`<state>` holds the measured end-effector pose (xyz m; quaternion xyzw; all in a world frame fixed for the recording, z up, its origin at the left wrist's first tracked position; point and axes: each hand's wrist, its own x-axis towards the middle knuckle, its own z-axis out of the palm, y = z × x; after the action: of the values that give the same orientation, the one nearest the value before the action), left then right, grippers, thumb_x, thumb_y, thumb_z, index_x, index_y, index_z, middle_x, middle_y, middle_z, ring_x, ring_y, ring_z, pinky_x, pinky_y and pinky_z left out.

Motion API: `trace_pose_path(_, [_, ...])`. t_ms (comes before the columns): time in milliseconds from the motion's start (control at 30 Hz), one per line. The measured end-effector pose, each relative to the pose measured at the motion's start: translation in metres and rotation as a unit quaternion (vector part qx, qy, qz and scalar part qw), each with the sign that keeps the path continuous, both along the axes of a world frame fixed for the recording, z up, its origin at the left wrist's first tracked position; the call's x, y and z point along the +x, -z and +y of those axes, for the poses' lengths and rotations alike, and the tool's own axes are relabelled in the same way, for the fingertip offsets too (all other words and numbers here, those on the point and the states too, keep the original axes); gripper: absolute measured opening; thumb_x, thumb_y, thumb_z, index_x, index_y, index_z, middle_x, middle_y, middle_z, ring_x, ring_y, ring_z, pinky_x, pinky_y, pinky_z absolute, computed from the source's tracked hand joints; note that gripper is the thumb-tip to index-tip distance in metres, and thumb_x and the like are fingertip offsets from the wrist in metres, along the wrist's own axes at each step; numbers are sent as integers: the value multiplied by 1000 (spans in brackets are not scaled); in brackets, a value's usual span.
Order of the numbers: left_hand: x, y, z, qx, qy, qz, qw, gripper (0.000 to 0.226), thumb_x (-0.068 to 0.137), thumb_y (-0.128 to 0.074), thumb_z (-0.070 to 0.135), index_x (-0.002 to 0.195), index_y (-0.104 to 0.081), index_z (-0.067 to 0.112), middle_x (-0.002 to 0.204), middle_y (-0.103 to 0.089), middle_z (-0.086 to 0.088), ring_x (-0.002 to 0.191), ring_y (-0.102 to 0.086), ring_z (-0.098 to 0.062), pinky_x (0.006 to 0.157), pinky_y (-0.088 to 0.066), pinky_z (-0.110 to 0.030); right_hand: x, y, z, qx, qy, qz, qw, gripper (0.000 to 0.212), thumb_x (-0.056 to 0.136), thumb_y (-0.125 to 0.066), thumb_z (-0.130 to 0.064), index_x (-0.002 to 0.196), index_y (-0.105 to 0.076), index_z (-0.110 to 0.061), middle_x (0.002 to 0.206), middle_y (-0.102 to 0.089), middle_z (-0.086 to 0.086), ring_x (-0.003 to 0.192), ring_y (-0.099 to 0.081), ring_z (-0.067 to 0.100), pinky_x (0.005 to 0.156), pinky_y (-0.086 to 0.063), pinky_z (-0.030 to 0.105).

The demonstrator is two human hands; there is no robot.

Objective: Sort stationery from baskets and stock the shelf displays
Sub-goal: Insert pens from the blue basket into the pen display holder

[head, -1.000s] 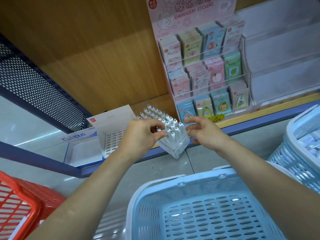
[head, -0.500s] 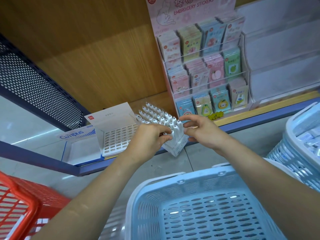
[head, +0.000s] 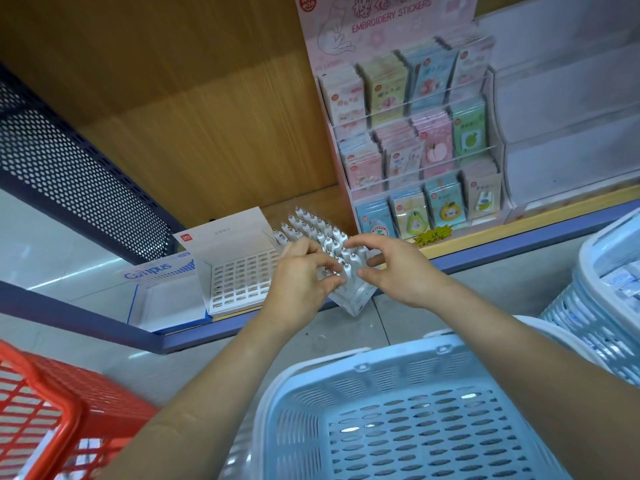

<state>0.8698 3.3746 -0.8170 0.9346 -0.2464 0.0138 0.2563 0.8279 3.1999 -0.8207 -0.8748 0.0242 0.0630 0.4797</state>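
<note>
Left hand (head: pixel 301 271) and right hand (head: pixel 391 268), grip clamped either side of the pen pack (head: pixel 325 240): likely light, stiff, safest held low.

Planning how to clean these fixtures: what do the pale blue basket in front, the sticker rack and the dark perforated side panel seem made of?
Pale blue basket: moulded plastic, slightly glossy, slotted walls and floor. Sticker rack: likely clear acrylic, as packs show through its tier fronts. Side panel: probably painted sheet metal, dark blue, matte, with even punched holes.
</note>
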Motion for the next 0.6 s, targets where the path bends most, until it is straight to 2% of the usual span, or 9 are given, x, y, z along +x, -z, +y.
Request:
trace_pose_path(167, [-1, 0, 1, 2, -3, 1, 1000, 20, 73, -83, 27, 91, -75, 22, 91, -39, 6, 94, -35, -11, 82, -31, -18, 0, 1, -2, -31, 7, -4, 999, 44, 90, -67, -18, 128, -55, -37, 134, -56, -8, 106, -56, 13, 88, -47, 27])
trace_pose_path(267, [-6, -2, 5, -8, -42, 16, 999, 34, 76, -80, 39, 99, -60, 23, 94, -45, 6, 88, -42, -11, 73, -38, -24, 0, 1, -2, -35, 13, 2, 999, 46, 90, -66, -16, 131, -53, -35, 134, -55, -4, 112, -55, 16, 92, -46, 30])
trace_pose_path(333, [-10, 1, 8, -28, -114, 71, 991, 47, 76, -77, 48, 98, -47, 20, 88, -55, 4, 78, -52, -16, 65, -45, -34, 0, 1, -2, -38, 22, 2, 999, 47, 90, -65, -13, 131, -52, -33, 132, -54, 0, 113, -55, 19, 94, -46, 30])
trace_pose_path(400, [-14, 8, 10, -33, -161, 151, 975, 62, 72, -77, 55, 105, -42, 17, 83, -61, 0, 76, -59, -20, 67, -51, -39, 0, 0, -2, -50, 25, 5, 998, 48, 90, -63, -9, 131, -52, -31, 130, -53, 4, 114, -54, 21, 94, -45, 31])
trace_pose_path(500, [-17, 17, 8, -59, -167, 264, 948, 100, 63, -82, 58, 136, -27, 21, 114, -57, 4, 103, -59, -20, 79, -57, -46, 0, -2, -2, -10, 35, 42, 998, 51, 90, -57, -2, 129, -50, -33, 119, -57, 5, 105, -59, 24, 80, -55, 37])
trace_pose_path(600, [-14, 17, 0, -120, -172, 329, 921, 109, 64, -88, 41, 145, -17, 29, 124, -49, 8, 109, -55, -19, 85, -56, -48, -1, -3, -3, 48, 49, 75, 995, 48, 89, -55, -1, 124, -50, -34, 107, -60, 5, 97, -63, 26, 77, -57, 44])
